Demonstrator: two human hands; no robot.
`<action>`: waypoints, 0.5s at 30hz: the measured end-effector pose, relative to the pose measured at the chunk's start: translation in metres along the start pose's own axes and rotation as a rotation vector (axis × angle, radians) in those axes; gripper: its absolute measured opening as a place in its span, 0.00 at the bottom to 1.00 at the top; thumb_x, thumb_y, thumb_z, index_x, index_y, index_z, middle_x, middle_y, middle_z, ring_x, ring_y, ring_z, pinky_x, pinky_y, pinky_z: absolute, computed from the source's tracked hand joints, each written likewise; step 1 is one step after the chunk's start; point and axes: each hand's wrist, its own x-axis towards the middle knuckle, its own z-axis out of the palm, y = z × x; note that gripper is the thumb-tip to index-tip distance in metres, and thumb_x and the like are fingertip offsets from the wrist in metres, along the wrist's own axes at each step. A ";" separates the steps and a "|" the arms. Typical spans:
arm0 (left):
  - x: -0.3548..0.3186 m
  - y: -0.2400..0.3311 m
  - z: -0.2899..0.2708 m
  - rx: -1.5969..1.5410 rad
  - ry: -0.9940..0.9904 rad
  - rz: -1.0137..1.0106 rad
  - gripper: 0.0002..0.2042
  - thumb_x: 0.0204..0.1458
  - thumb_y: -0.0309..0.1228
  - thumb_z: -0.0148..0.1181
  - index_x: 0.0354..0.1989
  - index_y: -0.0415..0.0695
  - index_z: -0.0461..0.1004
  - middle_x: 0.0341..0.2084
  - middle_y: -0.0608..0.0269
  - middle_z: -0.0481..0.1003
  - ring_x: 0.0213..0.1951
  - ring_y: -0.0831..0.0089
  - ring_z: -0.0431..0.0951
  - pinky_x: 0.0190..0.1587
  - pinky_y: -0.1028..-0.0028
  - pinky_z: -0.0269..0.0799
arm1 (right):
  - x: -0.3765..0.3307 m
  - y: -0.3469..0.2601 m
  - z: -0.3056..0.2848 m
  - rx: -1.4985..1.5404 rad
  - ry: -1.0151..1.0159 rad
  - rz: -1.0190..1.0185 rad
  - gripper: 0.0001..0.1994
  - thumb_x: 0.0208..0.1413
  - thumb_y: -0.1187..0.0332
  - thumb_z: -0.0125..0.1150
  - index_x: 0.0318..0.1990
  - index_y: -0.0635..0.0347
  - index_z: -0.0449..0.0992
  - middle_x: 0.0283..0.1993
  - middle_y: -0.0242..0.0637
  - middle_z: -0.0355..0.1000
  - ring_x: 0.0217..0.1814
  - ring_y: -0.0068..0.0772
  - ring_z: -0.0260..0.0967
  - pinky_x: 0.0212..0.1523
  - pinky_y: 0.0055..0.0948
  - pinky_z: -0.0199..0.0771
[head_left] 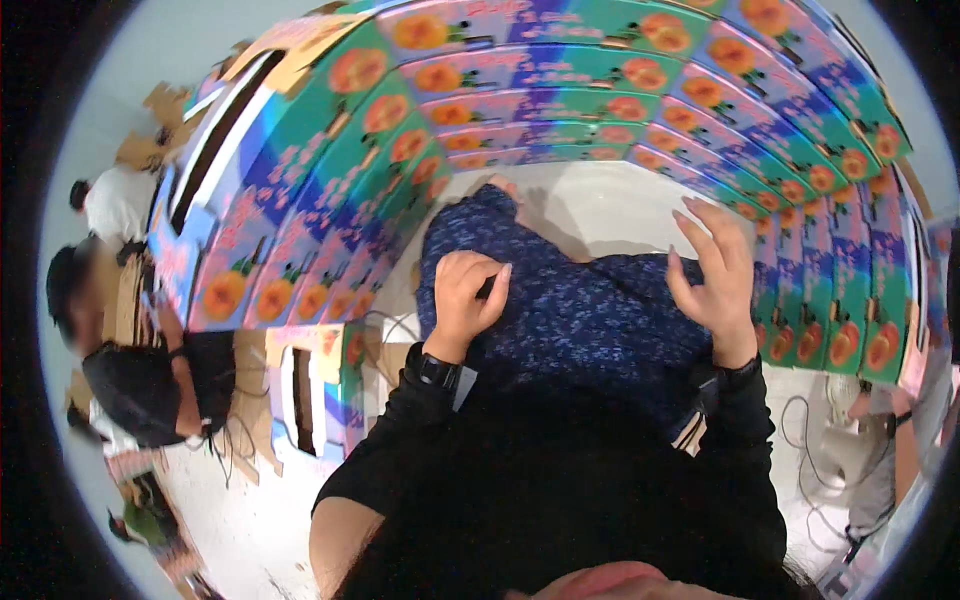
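Observation:
Above my lap, in dark blue patterned cloth, both of my hands are raised and touch no box. My left hand has its fingers curled in toward the thumb, with a small gap inside the curl and nothing seen in it. To the right, my right hand is open, fingers spread and bent a little, holding nothing. Dark bands circle both wrists. The nearest things to the hands are stacked cardboard boxes printed with orange fruit: a left stack, a front wall and a right stack.
The stacks curve around me on three sides above a pale floor. A smaller box with a slot stands at the left, near loose cables. A person in black and others work at the far left. Another person's arm shows at right.

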 end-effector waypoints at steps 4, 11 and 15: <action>-0.033 -0.016 -0.046 0.211 0.135 -0.169 0.04 0.44 0.23 0.60 0.27 0.43 0.72 0.25 0.59 0.70 0.31 0.61 0.69 0.36 0.65 0.62 | 0.016 -0.005 0.053 0.206 -0.127 0.037 0.19 0.42 0.71 0.61 0.46 0.57 0.73 0.51 0.41 0.68 0.51 0.47 0.67 0.50 0.40 0.67; -0.132 -0.076 -0.124 0.763 0.442 -0.399 0.18 0.49 0.31 0.58 0.45 0.37 0.63 0.45 0.45 0.64 0.49 0.51 0.63 0.53 0.56 0.56 | -0.018 0.051 0.141 0.210 -0.562 0.439 0.12 0.46 0.62 0.58 0.35 0.61 0.74 0.38 0.45 0.73 0.43 0.48 0.70 0.45 0.39 0.70; -0.188 -0.120 -0.165 1.108 0.478 -0.596 0.28 0.52 0.44 0.55 0.54 0.35 0.60 0.54 0.39 0.61 0.56 0.47 0.60 0.56 0.53 0.54 | -0.099 0.118 0.205 0.032 -0.943 0.558 0.18 0.45 0.54 0.57 0.33 0.61 0.76 0.36 0.51 0.74 0.41 0.53 0.72 0.44 0.43 0.70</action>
